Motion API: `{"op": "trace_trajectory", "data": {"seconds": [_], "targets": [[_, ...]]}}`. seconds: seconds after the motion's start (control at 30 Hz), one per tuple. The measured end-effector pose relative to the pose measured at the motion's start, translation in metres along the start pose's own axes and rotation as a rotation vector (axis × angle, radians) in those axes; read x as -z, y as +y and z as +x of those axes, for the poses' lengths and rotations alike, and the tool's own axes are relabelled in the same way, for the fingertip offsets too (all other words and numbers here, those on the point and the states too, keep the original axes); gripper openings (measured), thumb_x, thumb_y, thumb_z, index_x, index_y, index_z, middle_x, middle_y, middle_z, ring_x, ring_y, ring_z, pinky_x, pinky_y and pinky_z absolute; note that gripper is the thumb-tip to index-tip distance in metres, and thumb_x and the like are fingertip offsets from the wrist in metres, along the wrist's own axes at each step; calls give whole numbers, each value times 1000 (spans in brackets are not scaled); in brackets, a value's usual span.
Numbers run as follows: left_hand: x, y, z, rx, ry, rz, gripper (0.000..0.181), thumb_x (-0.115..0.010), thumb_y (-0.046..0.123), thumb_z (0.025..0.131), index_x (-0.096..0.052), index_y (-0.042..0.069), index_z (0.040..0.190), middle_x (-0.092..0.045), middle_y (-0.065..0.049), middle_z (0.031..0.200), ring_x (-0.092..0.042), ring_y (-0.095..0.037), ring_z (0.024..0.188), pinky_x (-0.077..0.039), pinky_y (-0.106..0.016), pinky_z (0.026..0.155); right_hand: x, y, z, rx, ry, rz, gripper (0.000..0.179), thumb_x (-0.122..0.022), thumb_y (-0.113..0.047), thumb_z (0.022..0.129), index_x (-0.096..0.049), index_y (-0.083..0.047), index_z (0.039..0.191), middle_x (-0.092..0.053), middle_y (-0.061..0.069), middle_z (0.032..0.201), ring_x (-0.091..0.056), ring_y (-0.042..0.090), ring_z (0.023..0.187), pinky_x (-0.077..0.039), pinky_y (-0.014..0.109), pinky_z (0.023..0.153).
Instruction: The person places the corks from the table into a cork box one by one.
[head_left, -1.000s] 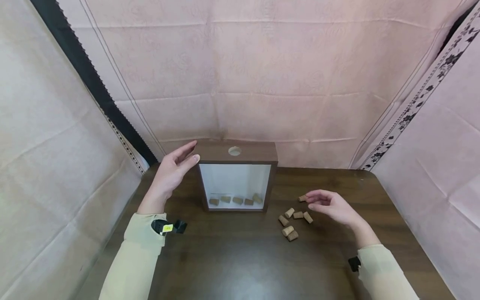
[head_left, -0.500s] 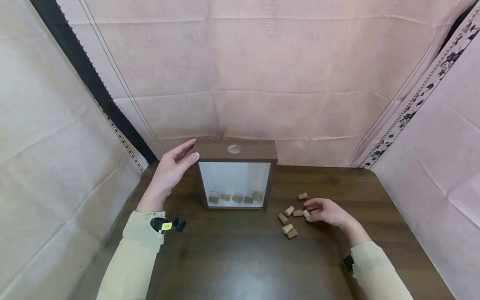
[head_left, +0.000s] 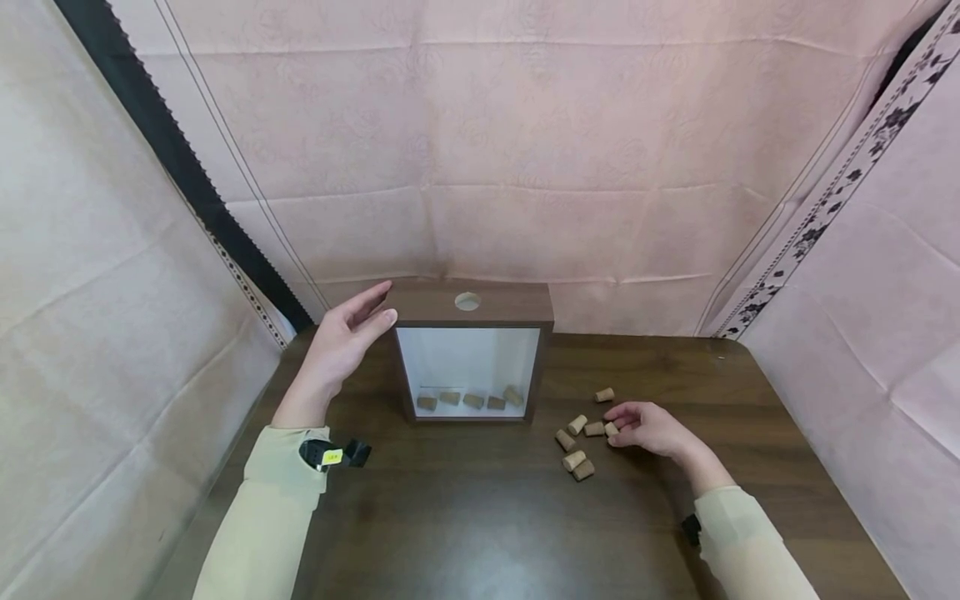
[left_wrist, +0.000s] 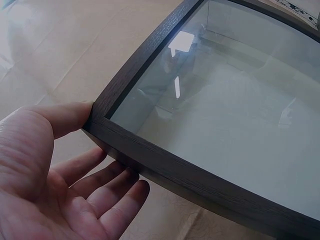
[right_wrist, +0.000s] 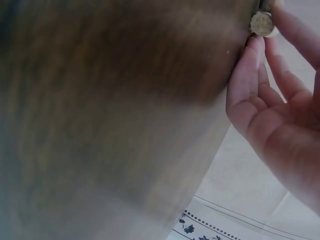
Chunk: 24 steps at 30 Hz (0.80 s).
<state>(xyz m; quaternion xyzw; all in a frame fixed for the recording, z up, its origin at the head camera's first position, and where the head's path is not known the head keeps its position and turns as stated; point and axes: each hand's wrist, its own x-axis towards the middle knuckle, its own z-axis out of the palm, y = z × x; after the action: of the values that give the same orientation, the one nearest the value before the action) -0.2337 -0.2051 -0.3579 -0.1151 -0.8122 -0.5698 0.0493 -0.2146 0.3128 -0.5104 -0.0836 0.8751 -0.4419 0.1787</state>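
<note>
A brown wooden shadow box [head_left: 470, 313] with a clear front pane and a round hole in its top stands upright in the head view. Several corks [head_left: 472, 401] lie inside along its bottom. My left hand [head_left: 337, 346] touches the box's upper left corner, thumb and fingers spread; the left wrist view has the thumb at the frame corner and fingertips along the side. My right hand [head_left: 651, 429] pinches a cork [right_wrist: 262, 24] between thumb and fingers, low at the table. Beside it lie several loose corks [head_left: 573, 460], and another cork [head_left: 604, 395] sits a little farther back.
The dark wooden table [head_left: 450, 508] has its far edge close behind the box. Pale cloth [head_left: 525, 167] hangs at the back and both sides. A black band [left_wrist: 20, 210] is not seen on the wrist view; in the head view a black wrist strap [head_left: 322, 454] circles the left wrist.
My right hand has moved slightly left and toward me, from beside the farther cork to a cork in the nearer group, and now pinches it. The left hand stays at the box corner.
</note>
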Motion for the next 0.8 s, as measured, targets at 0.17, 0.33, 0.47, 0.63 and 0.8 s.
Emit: {"op": "trace_trajectory", "data": {"seconds": [0.17,0.33,0.47,0.63,0.8], "targets": [[0,0,0,-11,1,-8,65,-70,42,105,-49,20,163,-46,-3,167,-43,-25,153,-36,-54,123,-1,0,-2,-17,5,-4,40,-82,-10,94,-68,4,129,-69,14,113,-64,25,100,-54,37,84],[0,1,0,-10,-5,-23,64,-71,41,105,-49,20,162,-46,-2,166,-43,-23,153,-35,-52,124,1,1,-2,-29,2,1,40,-81,-13,95,-69,2,130,-69,13,115,-63,26,103,-53,38,87],[-1,2,0,-9,-5,-23,64,-71,40,105,-49,20,162,-46,-1,166,-43,-23,153,-35,-51,124,3,4,-2,-15,-1,-11,40,-80,-13,96,-68,1,132,-68,13,116,-62,27,106,-53,40,89],[-1,2,0,-3,-3,-17,64,-70,40,105,-49,20,162,-46,-1,166,-43,-24,153,-36,-51,124,4,5,-3,-7,-8,-4,41,-77,-15,99,-67,1,135,-68,15,119,-62,28,109,-54,40,89],[-1,2,-1,1,-4,-14,65,-70,41,105,-49,21,163,-45,-2,167,-43,-24,153,-36,-51,124,5,5,-5,-1,-10,9,42,-74,-16,101,-65,3,137,-68,15,119,-63,27,107,-55,39,85]]}}
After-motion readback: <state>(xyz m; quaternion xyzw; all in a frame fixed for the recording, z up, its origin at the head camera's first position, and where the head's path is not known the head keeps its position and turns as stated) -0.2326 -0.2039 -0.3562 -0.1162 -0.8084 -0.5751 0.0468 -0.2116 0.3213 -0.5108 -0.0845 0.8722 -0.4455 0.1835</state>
